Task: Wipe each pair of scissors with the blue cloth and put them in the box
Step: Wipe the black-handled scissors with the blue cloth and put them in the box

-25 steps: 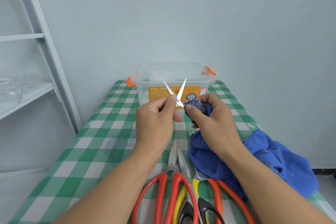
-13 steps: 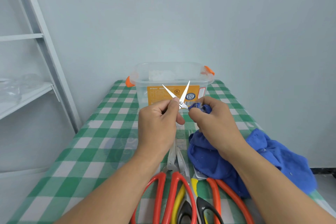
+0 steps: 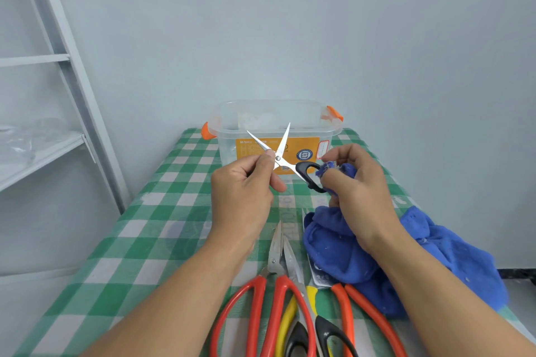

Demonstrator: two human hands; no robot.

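Note:
My left hand (image 3: 243,191) pinches a small pair of black-handled scissors (image 3: 282,153) near the pivot, blades spread and pointing up in front of the clear plastic box (image 3: 275,116). One black handle loop sticks out to the right. My right hand (image 3: 356,182) grips a bunched part of the blue cloth (image 3: 348,252) and holds it against that loop. The rest of the cloth lies on the table under my right forearm. Several larger scissors lie at the near edge: a red-handled pair (image 3: 269,298), a yellow and black pair (image 3: 304,319), and an orange-handled pair (image 3: 348,304) partly under the cloth.
A green and white checked cloth (image 3: 162,229) covers the table. The box has orange clips and an orange label, and stands at the far end against the pale wall. A grey metal shelf unit (image 3: 58,72) stands at the left.
The small scissors have opened wider and the black handle loop has come into view. My right hand with the cloth has shifted right, from the pivot out to the handle.

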